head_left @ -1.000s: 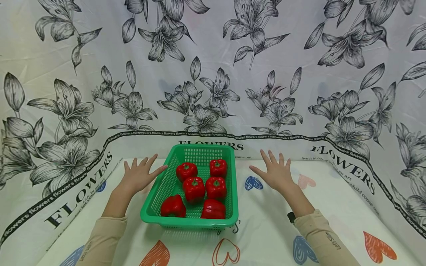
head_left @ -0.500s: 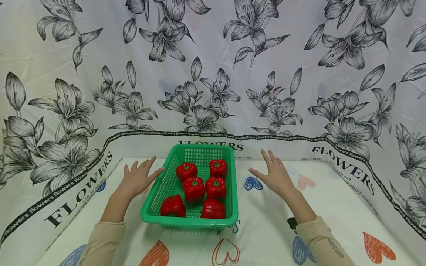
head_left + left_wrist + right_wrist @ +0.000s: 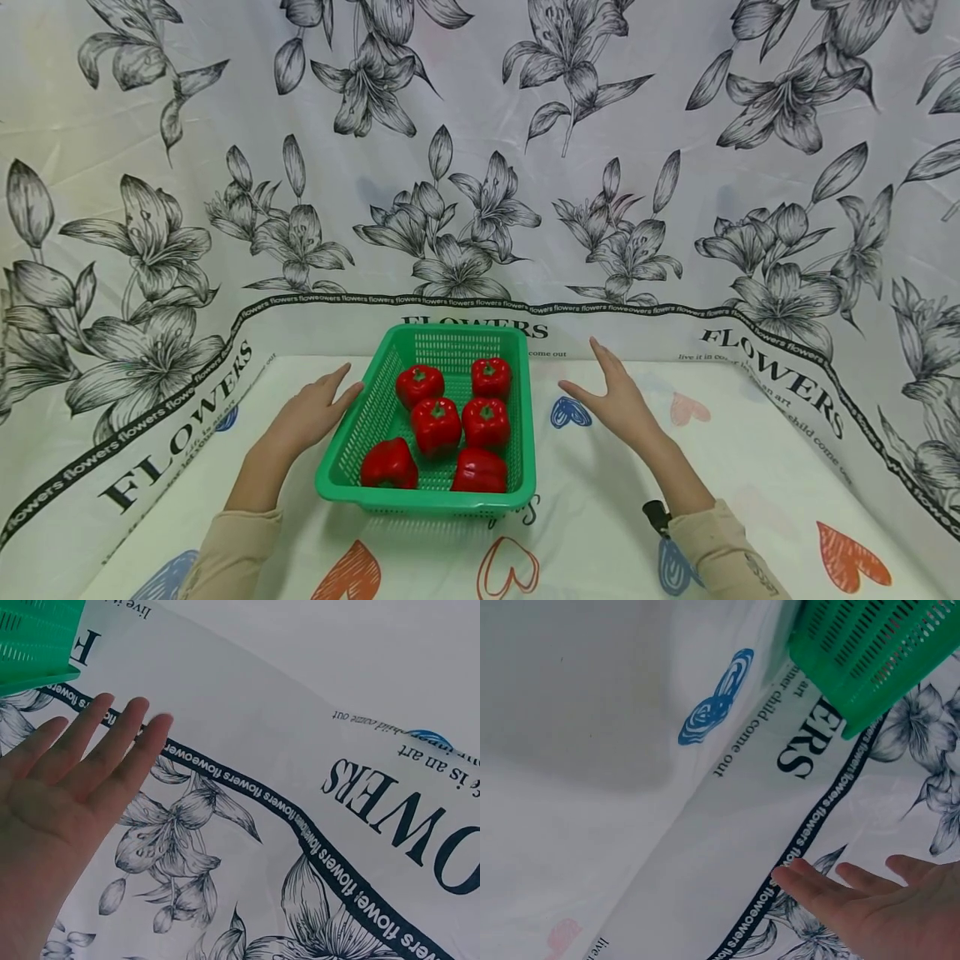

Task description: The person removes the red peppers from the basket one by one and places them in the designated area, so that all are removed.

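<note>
Flanking the green basket on the worktop with left hand and right hand, having fingers nearly straight and gripping nothing. Seeing six red peppers inside the basket. Probably working best by meeting both sides evenly, without tilting.

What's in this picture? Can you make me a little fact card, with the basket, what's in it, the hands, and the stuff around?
basket: green, with holes in its sides
inside: six red peppers
stems: green, showing on at least four peppers
left hand: beside the basket's left side, holding nothing
right hand: right of the basket, apart from it, holding nothing
cloth: white, with red, pink and blue hearts
backdrop: pale, with black-and-white flowers
</note>
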Available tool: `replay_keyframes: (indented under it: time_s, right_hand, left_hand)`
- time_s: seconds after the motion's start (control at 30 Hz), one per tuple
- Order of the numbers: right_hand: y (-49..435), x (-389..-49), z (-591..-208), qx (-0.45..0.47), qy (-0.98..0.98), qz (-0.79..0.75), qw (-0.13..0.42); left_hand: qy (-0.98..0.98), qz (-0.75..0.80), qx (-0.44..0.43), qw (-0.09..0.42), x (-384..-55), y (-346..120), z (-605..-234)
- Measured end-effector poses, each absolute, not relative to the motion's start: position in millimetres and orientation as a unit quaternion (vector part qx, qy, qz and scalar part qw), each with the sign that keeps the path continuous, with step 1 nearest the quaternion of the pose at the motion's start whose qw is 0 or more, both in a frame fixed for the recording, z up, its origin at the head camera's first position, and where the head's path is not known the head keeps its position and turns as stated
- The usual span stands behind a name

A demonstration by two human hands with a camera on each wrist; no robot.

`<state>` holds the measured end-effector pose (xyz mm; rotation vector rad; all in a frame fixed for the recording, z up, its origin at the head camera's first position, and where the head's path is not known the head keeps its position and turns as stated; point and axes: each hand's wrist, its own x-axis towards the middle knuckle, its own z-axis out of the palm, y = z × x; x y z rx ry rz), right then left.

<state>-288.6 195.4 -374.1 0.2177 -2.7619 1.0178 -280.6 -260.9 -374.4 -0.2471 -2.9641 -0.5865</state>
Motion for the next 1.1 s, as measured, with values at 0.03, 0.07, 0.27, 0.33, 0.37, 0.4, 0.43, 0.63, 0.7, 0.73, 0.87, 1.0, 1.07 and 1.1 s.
replay_keyframes:
  time_s: [0.03, 0.07, 0.27, 0.33, 0.37, 0.4, 0.43, 0.63, 0.7, 0.73, 0.87, 1.0, 1.07, 1.1]
  right_hand:
    - [195.2, -288.6, -374.9, 0.072, -0.929, 0.350, 0.095]
    - [195.0, -288.6, -375.8, 0.070, -0.927, 0.357, 0.095]
    - [192.9, -288.0, -379.3, 0.051, -0.908, 0.407, 0.087]
    - [191.7, -287.5, -379.8, 0.043, -0.901, 0.424, 0.082]
    - [191.2, -287.1, -380.1, 0.040, -0.898, 0.430, 0.082]
    - [190.6, -286.7, -380.2, 0.037, -0.895, 0.436, 0.081]
    - [190.1, -286.1, -380.2, 0.035, -0.892, 0.443, 0.081]
    - [186.3, -281.2, -379.0, 0.037, -0.872, 0.481, 0.083]
    - [184.9, -279.8, -377.9, 0.038, -0.867, 0.491, 0.080]
    - [184.1, -279.2, -377.1, 0.039, -0.864, 0.495, 0.078]
    - [181.3, -277.4, -374.7, 0.043, -0.853, 0.515, 0.068]
    - [178.9, -275.7, -373.0, 0.052, -0.844, 0.529, 0.063]
    - [177.6, -275.2, -372.6, 0.054, -0.842, 0.534, 0.061]
    - [176.7, -274.7, -372.4, 0.054, -0.840, 0.536, 0.060]
  left_hand:
    - [-0.975, -0.199, -0.084, 0.053, -280.0, -260.8, -374.2]
    - [-0.974, -0.204, -0.087, 0.051, -279.7, -260.8, -374.0]
    - [-0.966, -0.239, -0.095, 0.037, -277.9, -259.8, -372.6]
    - [-0.961, -0.258, -0.096, 0.031, -277.0, -260.3, -372.4]
    - [-0.958, -0.268, -0.097, 0.029, -276.3, -260.4, -372.3]
    - [-0.956, -0.276, -0.099, 0.028, -275.7, -260.4, -372.0]
    - [-0.954, -0.283, -0.101, 0.027, -275.5, -260.3, -371.9]
    - [-0.941, -0.323, -0.103, 0.014, -275.5, -259.3, -371.5]
    - [-0.933, -0.344, -0.103, 0.006, -276.1, -260.0, -372.8]
    - [-0.929, -0.354, -0.103, 0.002, -276.2, -260.2, -373.3]
    - [-0.922, -0.374, -0.100, -0.006, -276.2, -260.5, -374.2]
    - [-0.919, -0.381, -0.101, -0.006, -275.8, -261.9, -374.2]
    - [-0.916, -0.388, -0.100, -0.009, -275.4, -262.5, -373.8]
    - [-0.914, -0.393, -0.099, -0.011, -275.2, -262.8, -373.6]
